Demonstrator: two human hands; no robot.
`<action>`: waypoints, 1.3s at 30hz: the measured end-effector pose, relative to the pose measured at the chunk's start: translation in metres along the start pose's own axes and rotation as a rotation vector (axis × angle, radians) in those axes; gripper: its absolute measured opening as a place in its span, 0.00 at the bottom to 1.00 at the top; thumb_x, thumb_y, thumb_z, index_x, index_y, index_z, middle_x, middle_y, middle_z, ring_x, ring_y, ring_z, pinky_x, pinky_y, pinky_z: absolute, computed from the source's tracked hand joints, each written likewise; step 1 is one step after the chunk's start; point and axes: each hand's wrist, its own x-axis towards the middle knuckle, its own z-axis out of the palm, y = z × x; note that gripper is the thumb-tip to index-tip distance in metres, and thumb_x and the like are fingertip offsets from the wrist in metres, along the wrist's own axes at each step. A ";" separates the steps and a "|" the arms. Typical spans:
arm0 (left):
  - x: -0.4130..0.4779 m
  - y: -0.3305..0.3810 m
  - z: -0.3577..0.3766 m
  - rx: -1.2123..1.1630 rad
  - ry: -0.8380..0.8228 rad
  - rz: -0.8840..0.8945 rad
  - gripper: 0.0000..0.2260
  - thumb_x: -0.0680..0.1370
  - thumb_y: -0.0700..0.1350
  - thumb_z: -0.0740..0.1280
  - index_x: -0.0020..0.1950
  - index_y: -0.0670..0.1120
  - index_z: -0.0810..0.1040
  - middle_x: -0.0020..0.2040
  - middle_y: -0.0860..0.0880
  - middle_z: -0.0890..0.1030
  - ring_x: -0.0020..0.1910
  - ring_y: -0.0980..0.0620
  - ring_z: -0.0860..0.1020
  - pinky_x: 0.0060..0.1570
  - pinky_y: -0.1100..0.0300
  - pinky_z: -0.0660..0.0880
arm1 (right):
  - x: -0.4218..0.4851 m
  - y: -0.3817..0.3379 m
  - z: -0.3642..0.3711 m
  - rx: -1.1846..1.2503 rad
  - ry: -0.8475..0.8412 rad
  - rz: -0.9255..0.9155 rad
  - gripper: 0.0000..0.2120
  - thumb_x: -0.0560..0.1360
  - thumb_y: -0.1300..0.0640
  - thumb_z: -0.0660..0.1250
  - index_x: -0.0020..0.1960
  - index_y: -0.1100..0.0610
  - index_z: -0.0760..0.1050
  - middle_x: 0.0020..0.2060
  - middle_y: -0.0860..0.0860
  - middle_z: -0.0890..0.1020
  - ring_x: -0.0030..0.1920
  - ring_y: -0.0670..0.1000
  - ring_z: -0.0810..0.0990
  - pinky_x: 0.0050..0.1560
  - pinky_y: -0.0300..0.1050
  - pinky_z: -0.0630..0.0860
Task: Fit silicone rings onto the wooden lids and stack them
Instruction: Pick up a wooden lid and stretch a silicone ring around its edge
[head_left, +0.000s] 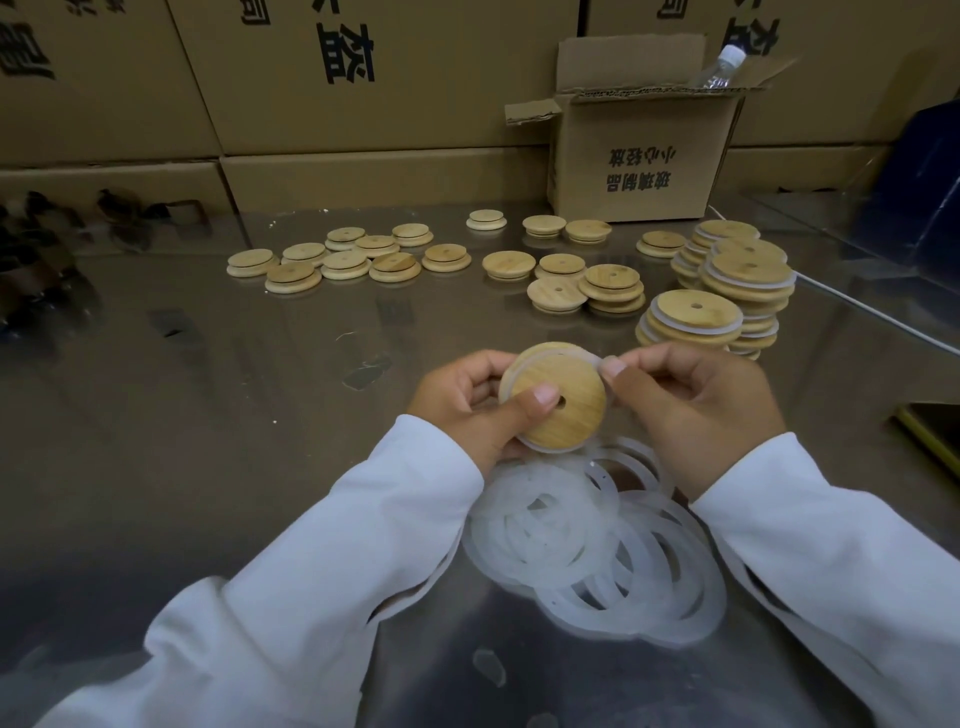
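Right now left hand (467, 402) grips the wooden lid (563, 410) at frame centre, fingers curled round its 9 o'clock edge, thumb pressed by the hole. Right hand (691, 410) pinches the silicone ring (587, 356) at the lid's 1 o'clock rim; ring looks partly seated. Best to press the thumb firm, stretch the ring outward, walk it round the rim without twisting. Loose rings (597, 545) lie at 6 o'clock on the surface (208, 389); finished stacks (696, 317) at 2 o'clock, bare lids (343, 260) at 11.
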 end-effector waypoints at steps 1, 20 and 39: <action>0.000 0.000 0.000 0.018 0.009 0.015 0.04 0.71 0.36 0.69 0.42 0.45 0.78 0.39 0.45 0.81 0.37 0.48 0.80 0.41 0.52 0.80 | 0.000 0.000 -0.001 -0.008 0.001 0.006 0.09 0.70 0.53 0.68 0.31 0.47 0.78 0.29 0.44 0.81 0.32 0.40 0.77 0.33 0.27 0.71; 0.002 -0.001 -0.004 0.025 0.063 0.030 0.05 0.71 0.35 0.69 0.42 0.45 0.77 0.39 0.45 0.81 0.37 0.48 0.80 0.40 0.53 0.80 | 0.002 -0.003 -0.004 0.076 -0.271 0.044 0.09 0.72 0.66 0.67 0.41 0.53 0.77 0.32 0.49 0.81 0.28 0.42 0.78 0.34 0.32 0.77; 0.004 -0.001 -0.008 -0.092 0.028 -0.022 0.03 0.71 0.36 0.68 0.43 0.43 0.78 0.34 0.48 0.83 0.34 0.52 0.82 0.38 0.55 0.81 | 0.006 0.001 -0.003 0.135 -0.223 0.157 0.10 0.69 0.56 0.71 0.49 0.53 0.75 0.34 0.50 0.81 0.33 0.46 0.80 0.43 0.42 0.78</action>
